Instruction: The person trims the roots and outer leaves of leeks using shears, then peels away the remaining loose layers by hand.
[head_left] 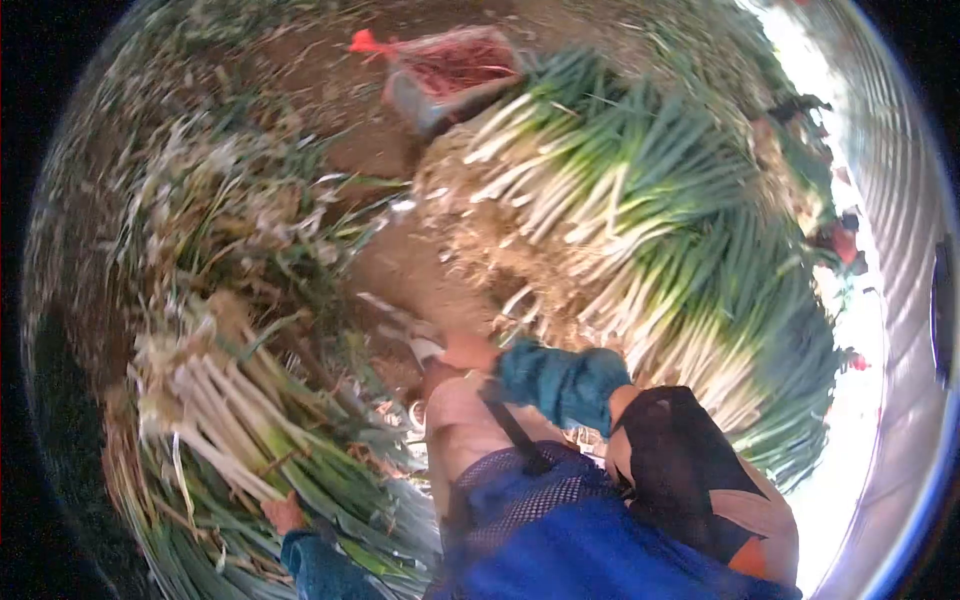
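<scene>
Head view, strongly curved and blurred towards the edges.

Left hand (pixel 285 514): seen at the near left, at the end of a teal sleeve (pixel 322 570). It is laid against the green stalks of a bundle of green onions (pixel 235 420). The bundle lies at the near left with its white ends pointing far-left. The fingers are hidden among the stalks, so it cannot be told whether the bundle is grasped or only touched.

Right hand (pixel 466 351): seen near the centre, just beyond the person's knee. A small pale object (pixel 424 346) is seen touching its left side. The blur is too heavy to tell what the object is, or whether the hand is clenched on it.

Surroundings:
- A large heap of green onions (pixel 640 220) is stacked on the right, with white ends towards the centre and green tops towards the right.
- Bare soil (pixel 400 265) is seen between this heap and the bundle.
- Loose trimmings (pixel 225 195) are spread over the far left.
- A red mesh bag (pixel 455 68) lies at the far centre, just beyond the heap.
- A blue mesh garment (pixel 545 525) fills the near centre.
</scene>
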